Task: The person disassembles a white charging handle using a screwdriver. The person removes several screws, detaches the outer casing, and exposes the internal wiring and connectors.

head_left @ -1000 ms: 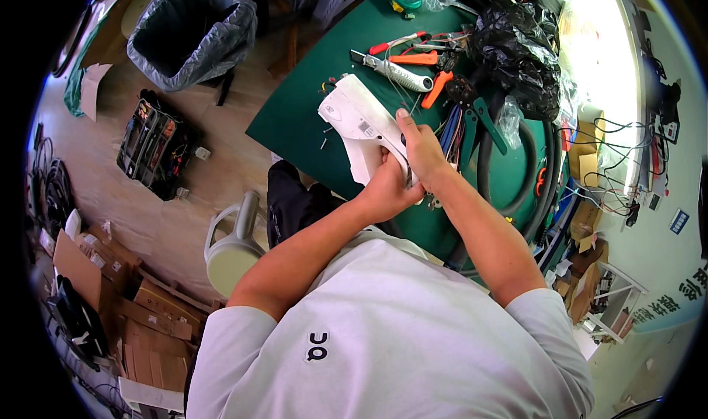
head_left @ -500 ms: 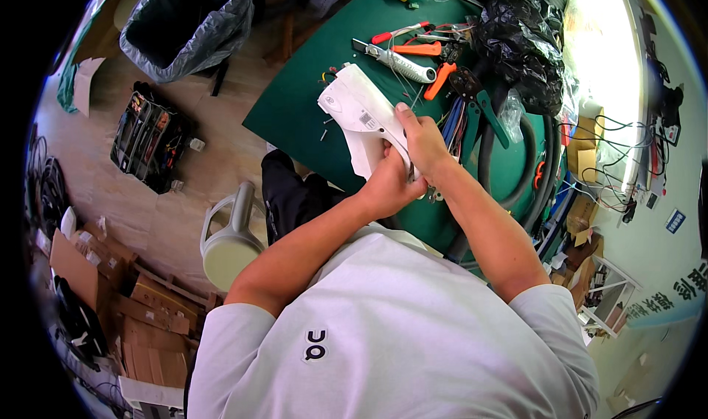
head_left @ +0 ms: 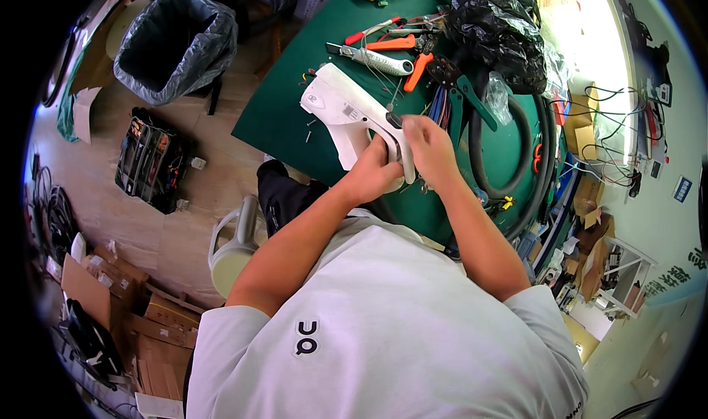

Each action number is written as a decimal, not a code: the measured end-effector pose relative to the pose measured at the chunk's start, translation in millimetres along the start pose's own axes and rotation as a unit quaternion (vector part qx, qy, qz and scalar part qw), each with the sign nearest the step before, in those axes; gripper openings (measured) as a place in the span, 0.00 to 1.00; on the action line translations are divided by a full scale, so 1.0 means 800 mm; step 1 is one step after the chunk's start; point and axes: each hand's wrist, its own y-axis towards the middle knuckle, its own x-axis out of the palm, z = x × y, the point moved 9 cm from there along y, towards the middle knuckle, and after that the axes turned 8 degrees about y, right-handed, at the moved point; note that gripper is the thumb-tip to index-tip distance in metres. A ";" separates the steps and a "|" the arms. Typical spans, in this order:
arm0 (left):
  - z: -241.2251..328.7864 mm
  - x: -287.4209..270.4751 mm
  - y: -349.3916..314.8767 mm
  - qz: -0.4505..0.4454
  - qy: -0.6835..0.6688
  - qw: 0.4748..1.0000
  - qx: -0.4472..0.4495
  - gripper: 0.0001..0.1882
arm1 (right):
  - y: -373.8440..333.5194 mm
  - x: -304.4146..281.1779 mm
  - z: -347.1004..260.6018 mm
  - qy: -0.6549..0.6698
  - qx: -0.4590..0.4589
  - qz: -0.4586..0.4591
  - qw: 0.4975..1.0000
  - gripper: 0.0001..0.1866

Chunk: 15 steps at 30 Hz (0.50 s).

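The green tabletop (head_left: pixel 280 116) was the biggest thing in view, a flat matte mat-like surface that bent with the lens, and pretty much the whole far side of it was buried in clutter. A thick dark rubbery hose (head_left: pixel 516 161) curled in a big loop along the right edge, with a crumpled glossy black plastic bag (head_left: pixel 494 28) heaped just behind it. Off the tabletop on the wooden floor stood a bin lined with a grey wrinkly bag (head_left: pixel 173 43), and nearer the person a black open tool case (head_left: pixel 151 164) sat on the floor too. The main thing was a white smooth plastic gun-shaped housing (head_left: pixel 346 113), lying over the middle of the tabletop with its long end pointing up-left and its handle end coming toward the person. The left hand (head_left: pixel 369 175) was wrapped around the handle part from below, fingers closed on it. The right hand (head_left: pixel 431 150) sat right beside it, fingers curled and pinching at the top of the same housing near a small dark round bit, so the two hands were nearly touching. Behind it lay orange-handled pliers (head_left: pixel 402 44) and a grey utility knife (head_left: pixel 372 59), well apart from the hands.
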 end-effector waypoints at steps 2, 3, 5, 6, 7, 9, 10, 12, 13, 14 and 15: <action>-0.007 -0.006 0.005 -0.007 -0.007 1.000 -0.010 0.33 | -0.033 -0.008 -0.010 -0.109 -0.112 -0.015 0.988 0.21; -0.005 -0.007 0.005 -0.013 -0.009 1.000 -0.017 0.31 | -0.052 -0.007 -0.017 -0.161 -0.165 -0.019 0.973 0.22; -0.008 -0.002 -0.002 0.001 -0.062 0.997 -0.055 0.27 | -0.069 -0.008 -0.009 -0.220 -0.150 0.008 0.964 0.25; -0.007 -0.002 0.000 0.016 -0.070 0.996 -0.044 0.25 | -0.070 -0.006 -0.005 -0.218 -0.123 0.020 0.968 0.25; -0.005 -0.003 0.002 0.031 -0.079 0.996 -0.033 0.24 | -0.070 -0.004 -0.001 -0.216 -0.096 0.031 0.971 0.25; -0.002 0.001 -0.001 0.037 -0.039 0.998 -0.028 0.22 | -0.065 -0.002 0.003 -0.162 -0.069 0.024 0.984 0.25; 0.000 0.002 -0.002 0.040 -0.020 0.999 -0.025 0.21 | -0.060 -0.002 0.007 -0.149 -0.072 0.022 0.986 0.25; -0.005 -0.003 0.000 0.047 0.005 0.999 -0.016 0.24 | -0.054 -0.001 0.006 -0.134 -0.070 0.010 0.988 0.24; -0.007 -0.004 0.000 0.051 0.017 0.999 -0.012 0.25 | -0.053 -0.001 0.000 -0.133 -0.065 -0.001 0.989 0.23; -0.009 -0.006 -0.001 0.056 0.028 0.998 -0.005 0.26 | -0.054 0.000 -0.004 -0.131 -0.060 -0.012 0.989 0.22; -0.003 -0.006 -0.002 0.062 0.041 0.997 0.003 0.26 | -0.054 0.000 -0.006 -0.149 -0.058 -0.020 0.987 0.22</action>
